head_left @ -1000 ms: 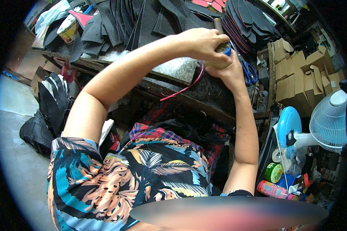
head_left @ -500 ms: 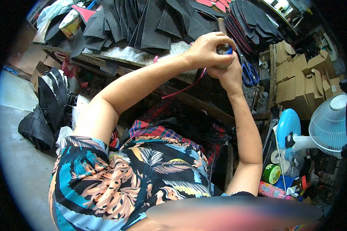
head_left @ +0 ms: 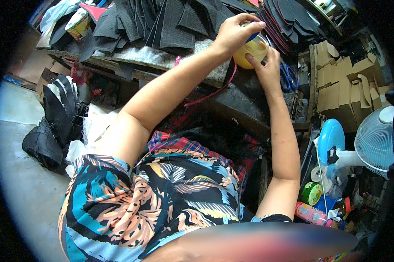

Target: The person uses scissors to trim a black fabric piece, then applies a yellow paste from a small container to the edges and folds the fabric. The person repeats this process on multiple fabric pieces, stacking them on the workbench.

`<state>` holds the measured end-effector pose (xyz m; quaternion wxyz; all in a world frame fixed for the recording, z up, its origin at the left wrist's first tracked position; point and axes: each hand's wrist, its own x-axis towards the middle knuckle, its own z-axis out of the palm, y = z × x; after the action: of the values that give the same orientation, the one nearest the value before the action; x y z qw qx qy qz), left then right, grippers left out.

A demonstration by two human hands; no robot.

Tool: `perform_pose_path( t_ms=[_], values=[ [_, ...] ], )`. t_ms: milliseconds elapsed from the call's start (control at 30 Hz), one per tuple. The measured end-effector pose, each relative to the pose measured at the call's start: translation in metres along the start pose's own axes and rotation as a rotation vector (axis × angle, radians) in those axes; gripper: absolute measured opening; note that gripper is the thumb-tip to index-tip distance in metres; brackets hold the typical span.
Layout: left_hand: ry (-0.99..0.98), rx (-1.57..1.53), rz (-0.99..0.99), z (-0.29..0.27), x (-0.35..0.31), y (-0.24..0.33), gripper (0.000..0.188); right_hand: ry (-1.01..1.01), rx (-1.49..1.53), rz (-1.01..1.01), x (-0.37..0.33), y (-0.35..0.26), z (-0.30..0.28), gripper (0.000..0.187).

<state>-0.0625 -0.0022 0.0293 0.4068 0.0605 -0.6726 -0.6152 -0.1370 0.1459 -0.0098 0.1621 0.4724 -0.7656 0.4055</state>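
yellow jar (head_left: 244,59) occupies right hand (head_left: 268,73), left hand (head_left: 235,34) apparently holding lid (head_left: 252,37).

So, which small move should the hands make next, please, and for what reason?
Probably draw the left hand, with the blue lid, a little farther from the jar, while the right hand steadies it. The jar looks open, but the lid is very near its rim and partly hides the opening, so more room seems useful.

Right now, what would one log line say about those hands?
left hand: holding blue lid | right hand: gripping yellowish jar | jar: open | nearby: blue-handled scissors
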Motion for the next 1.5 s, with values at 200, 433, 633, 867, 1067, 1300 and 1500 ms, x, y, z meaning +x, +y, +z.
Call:
perform_pose_path(
  t_ms=[200, 433, 633, 867, 1067, 1300, 1500],
  values=[
    [-0.196, 0.090, 0.015, -0.003, 0.022, -0.014, 0.058, 0.020, 0.177, 0.171, -0.004, 0.002, -0.008, 0.089],
    [-0.164, 0.043, 0.078, -0.012, 0.016, -0.029, 0.049, 0.000, 0.235, 0.094, -0.007, 0.003, -0.015, 0.077],
    [-0.213, 0.212, 0.149, -0.003, 0.014, -0.056, 0.048, 0.002, 0.358, 0.120, -0.007, 0.008, -0.016, 0.085],
    [-0.196, 0.207, 0.140, -0.002, 0.013, -0.053, 0.036, -0.106, 0.587, 0.178, -0.007, 0.012, -0.013, 0.093],
    [-0.171, 0.299, 0.124, -0.006, 0.007, -0.038, 0.044, -0.033, 0.512, 0.168, -0.007, 0.022, -0.005, 0.106],
    [-0.290, 0.213, 0.065, -0.007, 0.003, -0.039, 0.055, 0.006, 0.248, 0.128, -0.009, 0.021, -0.007, 0.114],
    [-0.402, 0.176, -0.017, -0.009, 0.007, -0.047, 0.080, -0.017, 0.221, 0.165, -0.006, 0.025, -0.003, 0.121]
  ],
)
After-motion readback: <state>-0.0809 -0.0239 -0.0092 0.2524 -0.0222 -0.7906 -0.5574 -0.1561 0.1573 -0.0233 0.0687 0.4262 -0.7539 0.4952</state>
